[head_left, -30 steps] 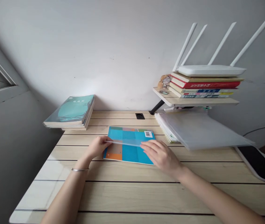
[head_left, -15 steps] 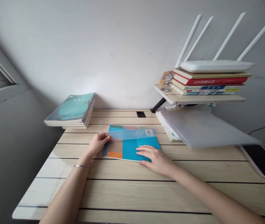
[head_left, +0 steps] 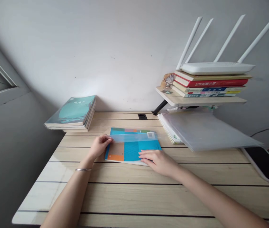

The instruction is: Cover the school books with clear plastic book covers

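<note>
A blue book (head_left: 131,153) with beige and orange blocks on its cover lies on the desk in front of me. Across its far part runs a clear plastic book cover flap (head_left: 129,137), with a small white label at its right end. At the book's left edge, my left hand (head_left: 99,145) pinches the end of this flap between thumb and fingers. My right hand (head_left: 159,161) is at the near right corner, fingers on the blue cover and thumb at its edge. White pages show beneath the cover's near edge, which looks slightly raised.
Teal-covered books (head_left: 75,109) are stacked at the back left. Clear plastic sheets (head_left: 210,129) lie over papers on the right, beside a dark phone-like slab (head_left: 267,166). A raised shelf (head_left: 203,100) carries more books (head_left: 210,83) and a white router (head_left: 217,67).
The blue cover's near edge has risen and shifted away from me, uncovering white pages. My right fingers have drawn closer together. My left hand has stayed in place.
</note>
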